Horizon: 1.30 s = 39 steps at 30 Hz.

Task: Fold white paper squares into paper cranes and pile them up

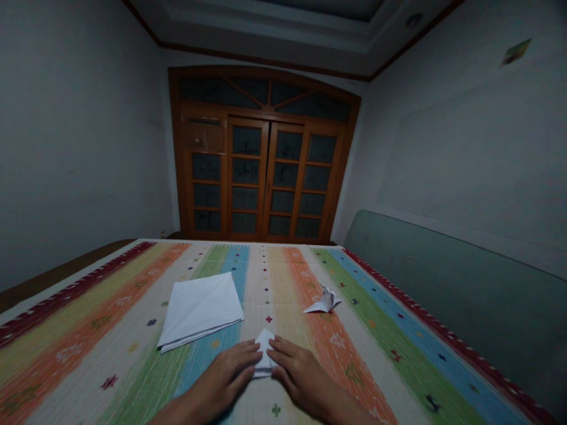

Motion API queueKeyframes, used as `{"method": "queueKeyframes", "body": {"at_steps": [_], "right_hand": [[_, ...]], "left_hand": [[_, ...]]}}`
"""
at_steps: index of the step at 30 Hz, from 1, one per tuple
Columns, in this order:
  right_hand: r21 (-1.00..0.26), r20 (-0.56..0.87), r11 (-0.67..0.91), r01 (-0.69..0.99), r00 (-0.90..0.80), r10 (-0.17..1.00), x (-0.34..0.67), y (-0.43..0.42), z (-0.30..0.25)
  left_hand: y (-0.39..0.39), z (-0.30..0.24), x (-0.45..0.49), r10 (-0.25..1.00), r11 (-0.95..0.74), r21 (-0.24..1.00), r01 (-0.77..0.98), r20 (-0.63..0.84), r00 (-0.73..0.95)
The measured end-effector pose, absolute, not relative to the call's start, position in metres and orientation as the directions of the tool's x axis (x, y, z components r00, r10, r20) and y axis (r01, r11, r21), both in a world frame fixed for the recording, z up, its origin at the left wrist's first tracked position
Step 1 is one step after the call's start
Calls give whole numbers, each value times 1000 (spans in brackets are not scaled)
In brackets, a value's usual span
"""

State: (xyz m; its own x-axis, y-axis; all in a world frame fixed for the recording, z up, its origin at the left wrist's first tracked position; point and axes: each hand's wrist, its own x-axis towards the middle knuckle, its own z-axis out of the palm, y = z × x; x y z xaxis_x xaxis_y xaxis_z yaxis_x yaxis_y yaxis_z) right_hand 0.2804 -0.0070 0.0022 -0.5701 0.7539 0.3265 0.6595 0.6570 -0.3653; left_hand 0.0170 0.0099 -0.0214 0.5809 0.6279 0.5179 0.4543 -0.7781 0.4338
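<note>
A small piece of folded white paper (264, 341) lies on the striped tablecloth near the front edge of the view. Its top comes to a point, and a dark line runs along its lower edge. My left hand (233, 367) holds the left side, with fingers and thumb pressed together on the paper. From the other side my right hand (297, 367) grips the right edge in much the same way. Both hands cover parts of the paper, so its full outline is hidden.
To the left lies a stack of white square paper (201, 310). A folded paper crane (325, 301) stands on the right. Beneath everything spreads a striped tablecloth (274, 283). A pale green bench back (443, 277) runs along the right wall, and wooden glazed doors (268, 177) stand beyond the table.
</note>
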Motion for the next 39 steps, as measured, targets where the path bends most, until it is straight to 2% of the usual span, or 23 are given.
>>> {"method": "queueKeyframes", "body": {"at_steps": [4,9,15,20,25,29,32,35,39], "right_hand": [[-258,373,693,673,-592,714,278,-9,0],[-221,398,683,696,-576,715,274,-9,-3],[-183,408,695,695,-590,697,272,-6,-4],[-174,401,711,681,-611,683,273,-4,-6],[-229,427,693,684,-569,703,273,-5,-7],[-305,500,690,657,-506,703,273,-5,-5],[-380,570,682,624,-422,704,274,-4,-8],[-491,623,660,569,-301,722,271,-1,-14],[-701,564,555,448,-128,816,264,-2,-13]], "left_hand": [[6,-14,24,612,-790,345,507,493,618],[0,-7,30,583,-805,260,533,507,635],[-3,-6,34,597,-792,249,558,512,618],[0,-13,34,661,-737,263,622,471,584],[1,-17,33,760,-638,363,679,443,476],[1,-7,35,840,-535,557,635,434,326],[-2,1,42,898,-436,728,529,390,203],[-9,3,52,940,-342,852,397,316,132],[-14,-6,59,947,-320,870,374,302,108]]}}
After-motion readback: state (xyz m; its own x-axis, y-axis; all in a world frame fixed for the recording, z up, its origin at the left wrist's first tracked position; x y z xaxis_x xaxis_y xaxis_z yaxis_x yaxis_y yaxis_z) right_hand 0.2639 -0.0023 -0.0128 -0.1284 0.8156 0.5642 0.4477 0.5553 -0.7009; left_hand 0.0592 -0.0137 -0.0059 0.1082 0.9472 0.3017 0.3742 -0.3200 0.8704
